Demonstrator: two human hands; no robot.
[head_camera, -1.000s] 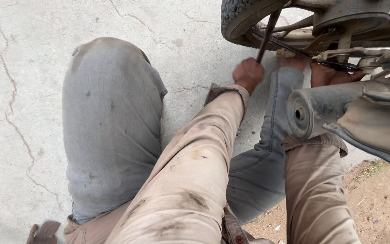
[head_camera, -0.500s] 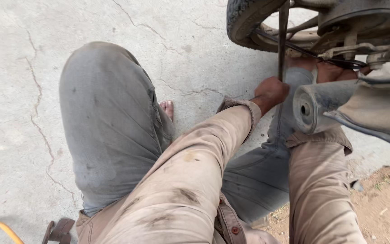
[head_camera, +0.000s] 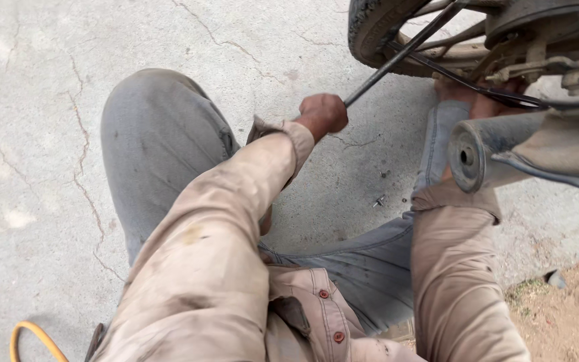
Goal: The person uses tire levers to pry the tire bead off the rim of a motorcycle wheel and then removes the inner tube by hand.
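My left hand (head_camera: pixel 323 112) is fisted around a long metal bar (head_camera: pixel 403 53) levered under the motorcycle tyre (head_camera: pixel 373 27); I'd pull steadily. My right hand (head_camera: pixel 477 100) sits mostly hidden beneath the wheel, grip unclear.

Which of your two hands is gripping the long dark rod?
The left hand, a closed fist around the lower end of the rod, out in the open. The right hand is tucked under the wheel and mostly hidden.
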